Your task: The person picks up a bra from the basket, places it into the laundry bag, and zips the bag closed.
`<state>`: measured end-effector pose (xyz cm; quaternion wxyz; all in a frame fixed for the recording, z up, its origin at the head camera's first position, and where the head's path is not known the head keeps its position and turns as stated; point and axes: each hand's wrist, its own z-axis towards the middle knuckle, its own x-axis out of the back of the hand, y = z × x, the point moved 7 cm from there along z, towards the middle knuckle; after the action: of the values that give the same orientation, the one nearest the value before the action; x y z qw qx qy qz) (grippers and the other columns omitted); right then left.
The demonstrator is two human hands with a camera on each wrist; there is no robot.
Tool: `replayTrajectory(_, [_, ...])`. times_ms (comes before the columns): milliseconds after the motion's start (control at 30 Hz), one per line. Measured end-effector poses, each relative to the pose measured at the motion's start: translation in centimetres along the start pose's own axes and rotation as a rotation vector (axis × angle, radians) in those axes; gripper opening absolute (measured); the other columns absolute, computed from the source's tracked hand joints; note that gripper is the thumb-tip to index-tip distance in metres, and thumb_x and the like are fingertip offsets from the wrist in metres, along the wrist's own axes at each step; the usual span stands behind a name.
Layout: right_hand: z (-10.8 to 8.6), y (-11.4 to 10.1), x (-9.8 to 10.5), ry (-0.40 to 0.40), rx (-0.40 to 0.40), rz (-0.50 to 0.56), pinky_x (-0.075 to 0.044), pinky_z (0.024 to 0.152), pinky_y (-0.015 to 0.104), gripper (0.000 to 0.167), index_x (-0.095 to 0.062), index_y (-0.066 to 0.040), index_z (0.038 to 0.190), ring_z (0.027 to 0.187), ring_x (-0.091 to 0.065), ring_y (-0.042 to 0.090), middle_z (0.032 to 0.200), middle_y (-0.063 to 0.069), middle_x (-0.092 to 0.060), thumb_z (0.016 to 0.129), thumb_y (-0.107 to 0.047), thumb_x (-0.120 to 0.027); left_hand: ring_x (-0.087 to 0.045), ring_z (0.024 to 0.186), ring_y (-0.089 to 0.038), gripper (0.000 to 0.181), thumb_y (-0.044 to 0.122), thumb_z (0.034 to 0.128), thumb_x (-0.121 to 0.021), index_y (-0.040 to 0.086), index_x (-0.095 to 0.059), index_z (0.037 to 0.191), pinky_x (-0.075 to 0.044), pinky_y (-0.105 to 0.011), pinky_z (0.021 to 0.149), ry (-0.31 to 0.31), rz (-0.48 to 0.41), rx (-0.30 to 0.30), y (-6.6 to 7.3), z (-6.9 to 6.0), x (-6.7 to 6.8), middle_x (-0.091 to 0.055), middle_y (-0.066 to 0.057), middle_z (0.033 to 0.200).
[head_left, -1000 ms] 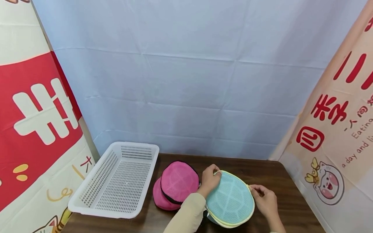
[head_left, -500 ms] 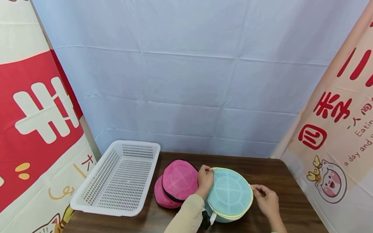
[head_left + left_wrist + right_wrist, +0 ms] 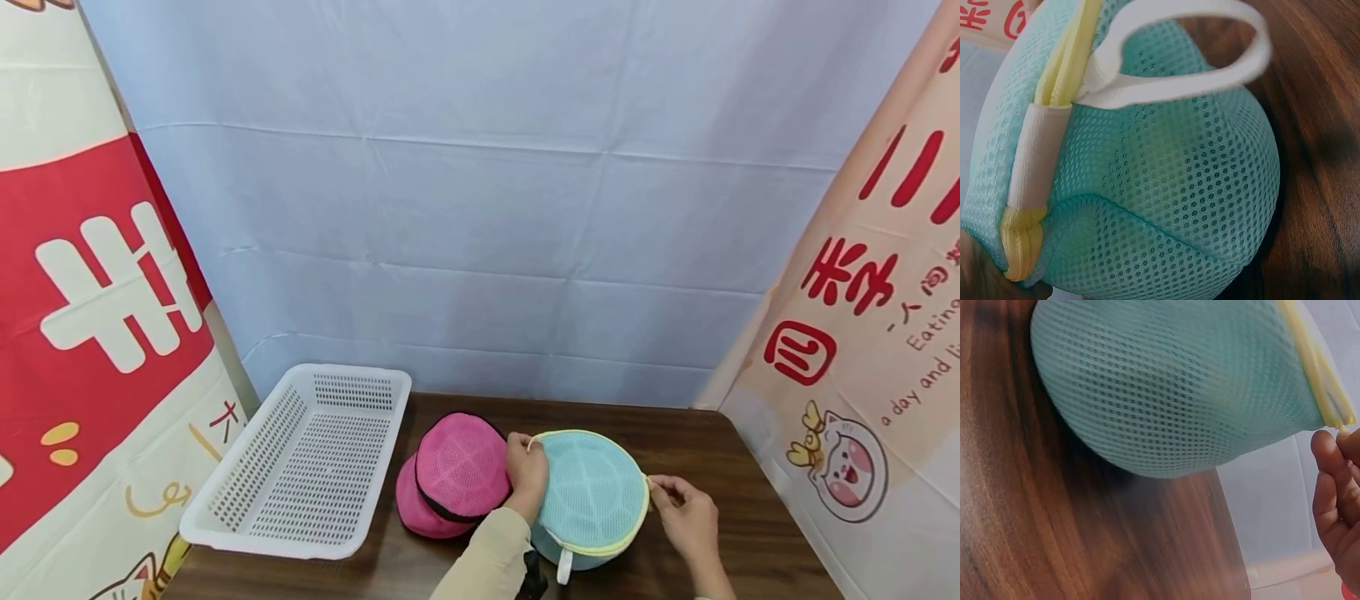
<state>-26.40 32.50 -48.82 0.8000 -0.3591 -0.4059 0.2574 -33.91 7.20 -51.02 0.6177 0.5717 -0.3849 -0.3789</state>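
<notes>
A round light-blue mesh laundry bag [image 3: 588, 492] with a yellow zipper rim rests on the table, its flat top upward. My left hand [image 3: 527, 475] grips the rim at its far left side. On the right side, my right hand [image 3: 688, 517] pinches the rim's zipper end, as the right wrist view shows with its fingertips [image 3: 1322, 447] at the yellow zipper [image 3: 1319, 369]. A white strap loop [image 3: 1254, 44] stands out from the bag near the zipper in the left wrist view. Just left of my left hand lies a pink mesh bag [image 3: 461, 467] with black trim.
A white perforated plastic basket [image 3: 390, 450] stands at the table's left. The dark wooden table [image 3: 690, 433] has a blue cloth backdrop [image 3: 450, 250] behind it and printed cloths on both sides.
My left hand has moved left with the bag's rim, and the blue bag has turned and shifted slightly left. Its white strap now hangs at the front. The right hand has hardly moved.
</notes>
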Motion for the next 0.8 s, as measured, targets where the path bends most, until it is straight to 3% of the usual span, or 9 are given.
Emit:
replayTrajectory(100, [0.0,0.5,-0.1,0.003,0.021,0.082,-0.041,0.048,0.015,0.007,-0.070,-0.003,0.079,0.058,-0.056,0.005,0.070,0.004,-0.066,0.081,-0.010,-0.070,-0.048,0.067,-0.020,0.012,-0.003,0.0826,-0.052,0.007,-0.047,0.076,-0.039,-0.036,0.065,0.056,-0.007,-0.004,0.0,0.1,0.3,-0.048,-0.004,0.069])
replayTrajectory(233, [-0.2,0.2,0.0,0.004,-0.005,0.035,-0.041,0.048,0.015,0.008,-0.070,-0.001,0.081,0.055,-0.056,0.005,0.069,0.006,-0.066,0.081,-0.008,-0.069,-0.049,0.068,-0.021,0.011,-0.002,0.0828,-0.053,0.007,-0.048,0.077,-0.039,-0.036,0.065,0.055,-0.014,0.007,-0.1,0.1,0.4,-0.049,-0.004,0.070])
replayTrajectory(300, [-0.3,-0.1,0.1,0.003,-0.038,-0.032,-0.041,0.050,0.015,0.008,-0.070,0.000,0.082,0.057,-0.055,0.003,0.071,0.007,-0.066,0.082,-0.008,-0.068,-0.048,0.067,-0.020,0.010,0.000,0.0836,-0.053,0.007,-0.048,0.078,-0.038,-0.035,0.064,0.014,0.005,0.021,-0.2,0.1,0.3,-0.049,-0.003,0.070])
replayTrajectory(400, [-0.5,0.0,0.2,-0.008,-0.091,-0.070,-0.040,0.053,0.013,0.009,-0.071,0.000,0.084,0.061,-0.054,0.001,0.076,0.009,-0.067,0.083,-0.009,-0.068,-0.047,0.065,-0.018,0.008,0.003,0.0841,-0.055,0.007,-0.048,0.081,-0.038,-0.033,0.062,-0.101,0.070,0.012,-0.3,0.0,0.0,-0.047,-0.003,0.070])
replayTrajectory(567, [-0.7,0.4,0.3,0.006,-0.145,-0.068,-0.040,0.053,0.012,0.009,-0.071,0.000,0.085,0.062,-0.053,-0.001,0.080,0.011,-0.068,0.083,-0.008,-0.067,-0.046,0.065,-0.015,0.008,0.005,0.0848,-0.057,0.006,-0.050,0.086,-0.040,-0.031,0.061,-0.277,0.164,-0.042,0.2,-0.2,-0.3,-0.047,-0.003,0.072])
replayTrajectory(667, [-0.6,0.6,0.3,0.016,-0.142,-0.056,-0.040,0.052,0.012,0.009,-0.071,0.001,0.085,0.061,-0.053,-0.001,0.079,0.011,-0.068,0.083,-0.007,-0.067,-0.047,0.066,-0.014,0.008,0.005,0.0849,-0.059,0.005,-0.051,0.088,-0.041,-0.031,0.060,-0.304,0.192,-0.063,0.6,-0.2,-0.2,-0.048,-0.002,0.073])
replayTrajectory(800, [-0.4,0.6,0.3,0.016,-0.132,-0.055,-0.040,0.052,0.013,0.010,-0.071,0.001,0.085,0.061,-0.053,-0.001,0.078,0.011,-0.067,0.083,-0.008,-0.067,-0.047,0.070,-0.014,0.007,0.002,0.0836,-0.059,0.003,-0.056,0.090,-0.042,-0.031,0.063,-0.273,0.185,-0.122,1.5,0.3,0.1,-0.049,-0.001,0.077])
